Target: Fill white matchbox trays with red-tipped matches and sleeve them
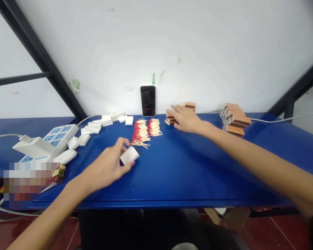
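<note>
My left hand (111, 163) grips a white matchbox tray (129, 156) between thumb and fingers, just in front of the matches; the tray is slightly blurred and what it contains cannot be made out. Two piles of red-tipped matches, a larger pile (141, 132) and a smaller pile (154, 127), lie at the middle of the table. Farther right, my right hand (185, 118) reaches palm down over a stack of matchbox sleeves (169, 120), fingers spread and touching it. Part of that stack is hidden under the hand.
More white trays (106, 120) lie at the back left, near a power strip (59, 135) and a white mouse (65, 157). A phone (148, 100) leans on the wall. Stacked matchboxes (234, 119) stand at the right of the blue table (193, 173).
</note>
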Demonstrator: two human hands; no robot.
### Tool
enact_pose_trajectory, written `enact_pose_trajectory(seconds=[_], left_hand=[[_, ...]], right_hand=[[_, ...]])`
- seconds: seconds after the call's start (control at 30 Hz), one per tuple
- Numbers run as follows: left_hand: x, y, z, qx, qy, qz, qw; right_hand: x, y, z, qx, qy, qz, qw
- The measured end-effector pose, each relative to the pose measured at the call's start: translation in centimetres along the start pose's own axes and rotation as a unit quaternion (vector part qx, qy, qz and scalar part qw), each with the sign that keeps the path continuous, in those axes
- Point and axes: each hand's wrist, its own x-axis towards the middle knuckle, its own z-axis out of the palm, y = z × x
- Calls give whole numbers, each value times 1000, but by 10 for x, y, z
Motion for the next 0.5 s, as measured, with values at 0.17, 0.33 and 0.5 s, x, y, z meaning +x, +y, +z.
enact_pose_trajectory(seconds=[0.17, 0.33, 0.5], left_hand=[[-33, 40, 12, -22, -52, 113, 992], [-19, 27, 6, -27, -15, 118, 992], [29, -6, 5, 94, 33, 141, 985]], right_hand=[[18, 24, 1, 9, -38, -1, 999], [-38, -10, -24, 127, 25, -63, 990], [-105, -46, -35, 90, -51, -68, 992]])
